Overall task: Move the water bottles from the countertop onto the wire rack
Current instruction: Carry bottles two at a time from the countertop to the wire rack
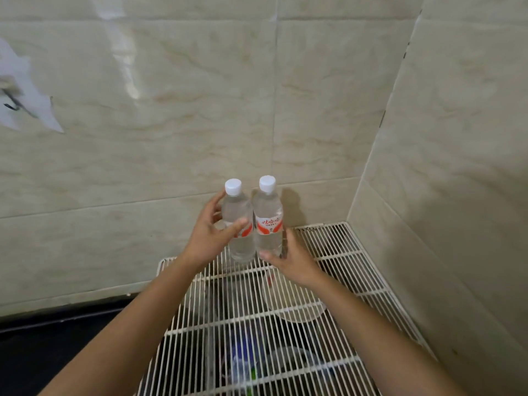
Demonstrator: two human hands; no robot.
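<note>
The left hand point(210, 238) curls round the left bottle point(238, 208); the right hand point(291, 258) grips the right bottle point(268, 238) low down. Both are clear and white-capped, with red-and-white labels in Chinese characters. They stand upright, side by side, at the wire rack's point(337, 252) far end, perhaps resting on it.

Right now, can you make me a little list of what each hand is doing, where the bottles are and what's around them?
left hand: grips the left bottle around its middle
right hand: holds the right bottle low down
bottles: two, upright, side by side
place: over the back of the wire rack; resting on it or not, cannot tell
behind: tiled wall, near a corner
under rack: pale round thing, too blurry to name
</note>
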